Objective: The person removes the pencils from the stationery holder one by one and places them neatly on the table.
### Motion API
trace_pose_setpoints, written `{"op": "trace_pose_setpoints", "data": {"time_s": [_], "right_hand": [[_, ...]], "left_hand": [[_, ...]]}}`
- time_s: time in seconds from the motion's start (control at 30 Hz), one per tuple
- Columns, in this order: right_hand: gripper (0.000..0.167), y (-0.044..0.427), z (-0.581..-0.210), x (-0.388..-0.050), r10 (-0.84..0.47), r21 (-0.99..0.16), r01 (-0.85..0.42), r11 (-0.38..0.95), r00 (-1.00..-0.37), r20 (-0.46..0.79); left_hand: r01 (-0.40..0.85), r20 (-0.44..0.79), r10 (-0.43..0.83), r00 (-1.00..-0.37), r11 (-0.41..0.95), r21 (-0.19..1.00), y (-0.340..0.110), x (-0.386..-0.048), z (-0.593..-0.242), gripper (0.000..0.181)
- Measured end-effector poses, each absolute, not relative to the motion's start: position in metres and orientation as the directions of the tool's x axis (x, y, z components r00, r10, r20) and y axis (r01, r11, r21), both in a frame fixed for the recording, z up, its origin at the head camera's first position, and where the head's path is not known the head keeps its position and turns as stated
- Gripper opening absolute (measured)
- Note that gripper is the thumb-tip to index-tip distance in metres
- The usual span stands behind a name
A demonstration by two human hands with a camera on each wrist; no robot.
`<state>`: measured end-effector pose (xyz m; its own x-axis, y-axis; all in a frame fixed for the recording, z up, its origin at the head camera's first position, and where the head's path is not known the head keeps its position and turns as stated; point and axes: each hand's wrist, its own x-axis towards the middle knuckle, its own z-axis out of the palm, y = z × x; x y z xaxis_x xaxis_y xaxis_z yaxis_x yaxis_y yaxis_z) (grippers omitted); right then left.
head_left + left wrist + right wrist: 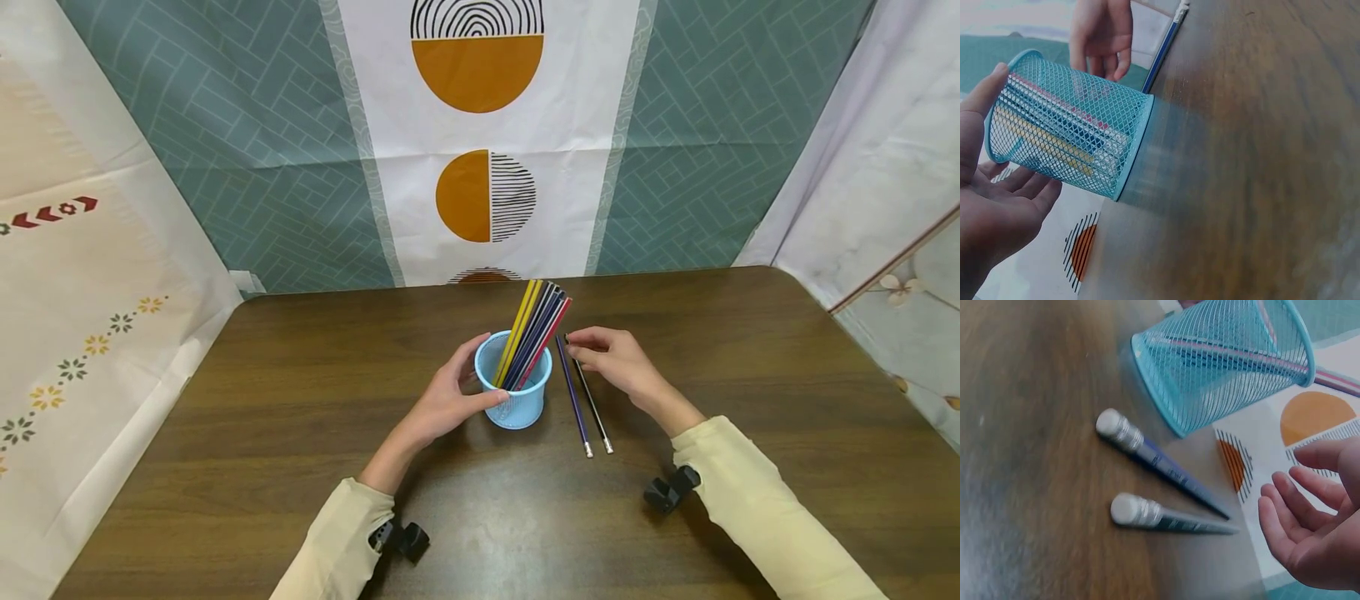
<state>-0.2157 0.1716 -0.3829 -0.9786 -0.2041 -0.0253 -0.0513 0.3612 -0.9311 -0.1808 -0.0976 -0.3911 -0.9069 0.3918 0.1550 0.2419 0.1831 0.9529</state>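
Observation:
A light-blue mesh pencil cup (517, 411) stands upright on the table, with several pencils (531, 333) in yellow, dark blue, black and red leaning out of it. My left hand (447, 402) holds the cup from the left, thumb on the near side and fingers round the far side. Two pencils lie to the right of the cup, a blue one (1169, 472) and a black one (1191, 524), white erasers toward me. Above their far ends hovers my right hand (618, 360), its fingers loosely bent; the right wrist view shows nothing between them.
The brown wooden table (300, 467) ends at a patterned cloth backdrop (300, 167). Pale cloths hang at the left and right sides. Each wrist wears a small black camera, one on the left sleeve (397, 540) and one on the right (671, 489).

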Motion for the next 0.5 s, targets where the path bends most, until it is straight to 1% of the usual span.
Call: {"op": "trace_pose_setpoints", "data": {"time_s": [0.2, 0.5], "right_hand": [[0.035, 0.165, -0.378, -0.214, -0.266, -0.956, -0.065, 0.286, -0.964, -0.014], [0.027, 0.158, -0.372, -0.212, -0.292, -0.966, -0.114, 0.232, -0.956, 0.043]], "left_hand": [[0.240, 0.158, 0.390, -0.907, 0.172, 0.955, -0.097, -0.181, -0.391, 0.081], [0.243, 0.165, 0.392, -0.905, 0.159, 0.957, -0.098, -0.180, -0.393, 0.081]]}}
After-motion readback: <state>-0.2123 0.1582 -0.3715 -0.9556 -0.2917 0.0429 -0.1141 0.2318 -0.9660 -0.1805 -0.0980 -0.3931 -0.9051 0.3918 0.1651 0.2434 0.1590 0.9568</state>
